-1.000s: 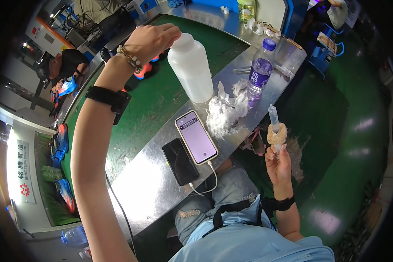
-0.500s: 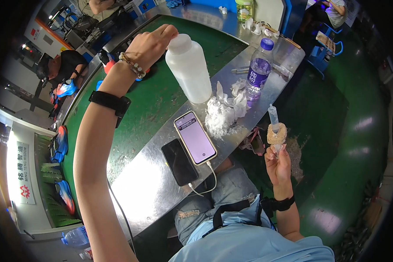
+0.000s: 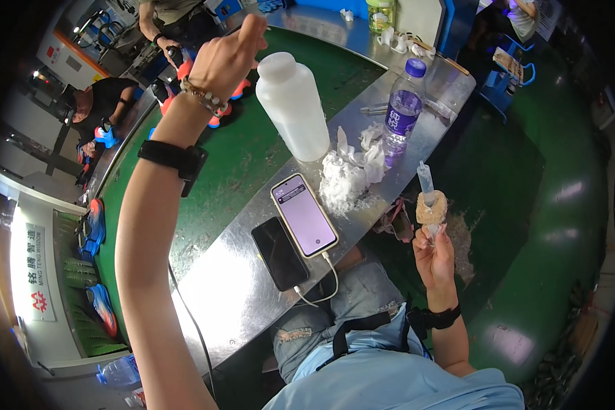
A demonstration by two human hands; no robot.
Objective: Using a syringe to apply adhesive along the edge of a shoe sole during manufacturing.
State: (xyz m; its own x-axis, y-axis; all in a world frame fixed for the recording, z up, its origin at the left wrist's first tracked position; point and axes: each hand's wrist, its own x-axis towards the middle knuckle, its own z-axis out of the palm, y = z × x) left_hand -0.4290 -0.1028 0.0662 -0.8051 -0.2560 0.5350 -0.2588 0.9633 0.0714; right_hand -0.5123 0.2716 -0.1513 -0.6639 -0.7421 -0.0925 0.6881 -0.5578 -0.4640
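My left hand [image 3: 224,60] is raised over the far left of the green bench, fingers curled together. What they hold, if anything, cannot be made out. Just right of it stands a white translucent plastic bottle [image 3: 295,109] with a white cap, apart from the hand. Off the bench's right side, my right hand [image 3: 434,256] pinches the lower end of a translucent syringe-like tube [image 3: 426,179]. A tan, rough, sponge-like piece [image 3: 432,209] surrounds the tube's middle. Crumpled white tissue [image 3: 347,181] lies beside the bottle.
A clear bottle with a purple label [image 3: 403,109] stands near the bench's right edge. A lit phone [image 3: 305,217] and a dark phone [image 3: 280,254] lie in front, with a white cable attached. Co-workers handle colourful shoes [image 3: 184,65] beyond the bench. A tub [image 3: 383,15] stands at the back.
My left hand has left the white bottle's cap and moved up and left. My right hand holds the tube almost still. A co-worker's arm and a shoe have come in behind my left hand.
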